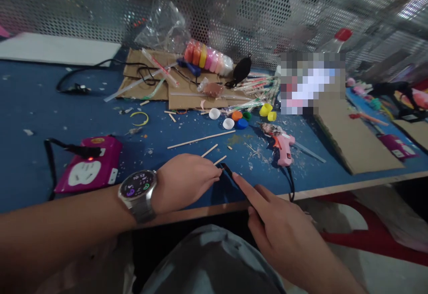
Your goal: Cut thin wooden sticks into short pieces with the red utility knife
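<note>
Near the table's front edge (321, 192), right fingers (248, 189) hold a black tool (227, 170).

Wooden sticks (210, 150) are looking matt. At left, the plastic box (103, 165) is looking smooth. Far perforated metal (217, 9) is gleaming

1. Light is dim and cool, muting the blue worktop (150, 120).
2. Glare streaks the perforated metal panel (100, 18) at far right.
3. The watch face (137, 185) glows legibly.
4. Soft shadow darkens the worktop between the hands (182, 182).
5. Wide-angle distortion stretches the sides; the far background looks soft.
6. Coarse pixel blocks hide patches at far right.
</note>
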